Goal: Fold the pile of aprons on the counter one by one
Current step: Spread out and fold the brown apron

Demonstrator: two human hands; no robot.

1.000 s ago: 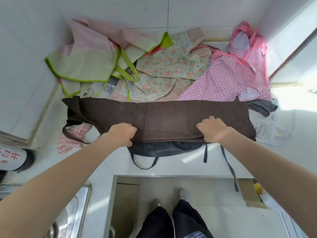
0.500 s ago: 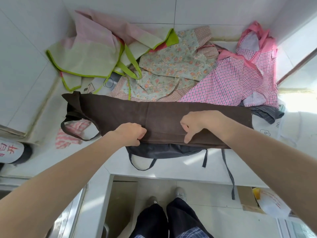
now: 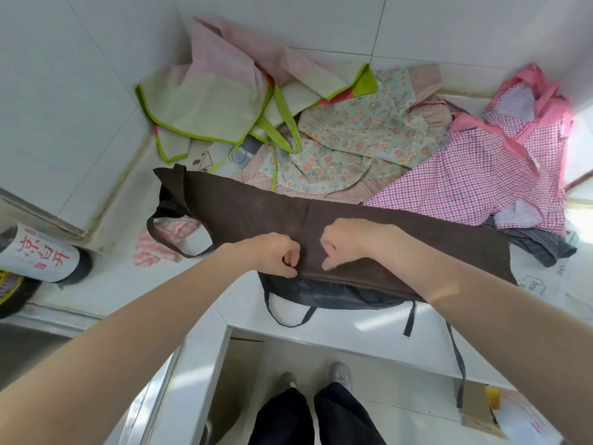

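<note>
A brown apron (image 3: 401,232) lies folded into a long band across the white counter (image 3: 353,326). Its neck strap loops off the left end. My left hand (image 3: 272,256) pinches the band's near edge at the middle with curled fingers. My right hand (image 3: 349,240) sits just to the right, fingers curled and thumb pointing down into the cloth. Under the band lies a dark grey apron (image 3: 324,295) whose straps hang over the counter's front edge. Behind it are a green-trimmed apron (image 3: 208,104), a floral apron (image 3: 356,139) and a pink checked apron (image 3: 475,178).
A labelled dark bottle (image 3: 41,256) lies at the left. A pink striped cloth (image 3: 163,240) shows through the strap loop and a dark striped cloth (image 3: 539,247) lies at the right. Tiled walls enclose the corner. A sink edge (image 3: 150,409) is lower left, a box (image 3: 491,415) on the floor.
My right hand slid left along the brown apron from its right part to the middle, ending beside my left hand. The view tilted slightly.
</note>
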